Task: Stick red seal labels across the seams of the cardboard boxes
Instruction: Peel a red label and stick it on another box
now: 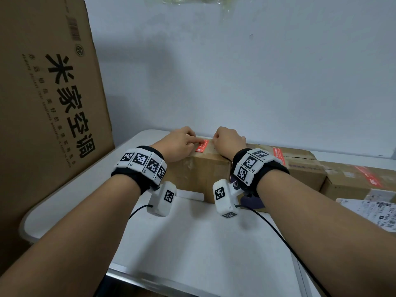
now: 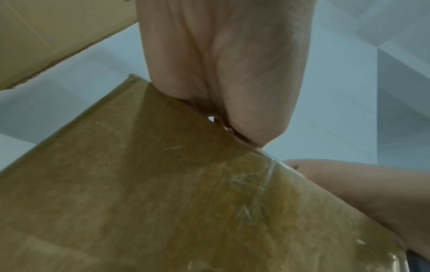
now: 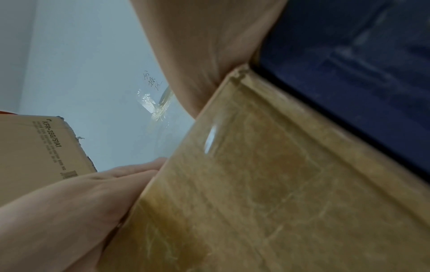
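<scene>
Pressing red label (image 1: 201, 146): head view only.

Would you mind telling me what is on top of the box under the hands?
A red label lies on the box, with the left hand touching it and the right hand alongside. The hands hide the seam.

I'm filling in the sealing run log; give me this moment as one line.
step: pressing label | left hand: on red seal label | right hand: curled, resting atop cardboard box | neighbouring boxes: already labelled
</scene>
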Motion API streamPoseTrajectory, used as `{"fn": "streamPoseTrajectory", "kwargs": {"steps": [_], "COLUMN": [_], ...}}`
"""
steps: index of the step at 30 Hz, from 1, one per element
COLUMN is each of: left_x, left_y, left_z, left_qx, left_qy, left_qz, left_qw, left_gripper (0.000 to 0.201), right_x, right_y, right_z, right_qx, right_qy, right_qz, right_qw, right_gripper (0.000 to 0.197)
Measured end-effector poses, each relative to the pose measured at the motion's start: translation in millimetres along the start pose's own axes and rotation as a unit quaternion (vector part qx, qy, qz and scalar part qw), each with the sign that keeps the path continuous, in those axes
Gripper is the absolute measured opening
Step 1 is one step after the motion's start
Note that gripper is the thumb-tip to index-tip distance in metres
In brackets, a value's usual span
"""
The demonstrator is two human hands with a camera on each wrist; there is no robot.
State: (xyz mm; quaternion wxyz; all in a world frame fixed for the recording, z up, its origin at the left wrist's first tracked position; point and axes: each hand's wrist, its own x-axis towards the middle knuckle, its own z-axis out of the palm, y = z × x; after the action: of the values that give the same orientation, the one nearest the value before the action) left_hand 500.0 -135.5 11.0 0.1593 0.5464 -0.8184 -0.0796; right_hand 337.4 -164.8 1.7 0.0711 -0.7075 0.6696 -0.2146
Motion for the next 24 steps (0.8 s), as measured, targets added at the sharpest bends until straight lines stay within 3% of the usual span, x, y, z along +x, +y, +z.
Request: {"fn": "streamPoseTrajectory", "kwargs": {"steps": [12,17,24], "left_x": [8,-2,-8], "left_y": [4,-4,-2], "left_z": [1,-4,-3], "left_qx": [0.028,-0.015,-0.026], "left_qy": [-0.027,0.024,0.064], "left_qz": [-0.053,-0.035,-0.014], "left_qw": [0.998,0.999,0.998], "left_gripper": [0.042,0.041,0.038], "right_x": [-7,-22,-49], "right_y": [1,-6,-4], "right_z": [-12,-30,-23], "right_qx": [0.05,0.024,0.027], "right_qy": [-0.013,0.029,-0.009], "right_qz": [-0.028,-0.127,-0.151], "right_qw": [0.998,0.991,0.988], "right_gripper": [0.032,0.043,0.036]}}
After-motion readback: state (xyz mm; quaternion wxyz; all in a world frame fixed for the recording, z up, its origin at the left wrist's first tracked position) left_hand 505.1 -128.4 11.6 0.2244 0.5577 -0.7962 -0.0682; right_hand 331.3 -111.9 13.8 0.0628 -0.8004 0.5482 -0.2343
